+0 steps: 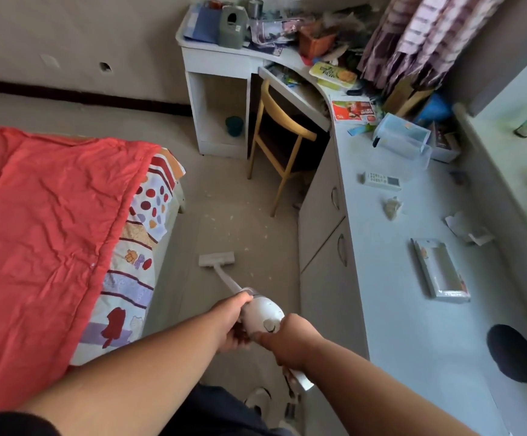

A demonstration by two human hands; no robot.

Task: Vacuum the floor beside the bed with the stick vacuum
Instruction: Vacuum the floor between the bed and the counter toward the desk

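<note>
Mid-sweep: left hand [232,322] and right hand [290,341] fingers wrapped round stick vacuum [263,313] body; floor head [216,259] flat in aisle beside bed [51,231]. Next, probably: push head forward into crumbs [240,215] near chair [279,146].

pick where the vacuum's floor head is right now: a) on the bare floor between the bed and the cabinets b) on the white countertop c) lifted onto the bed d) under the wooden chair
a: the stick vacuum's floor head sits flat on the floor between the bed and the cabinets, short of the wooden chair.
</note>
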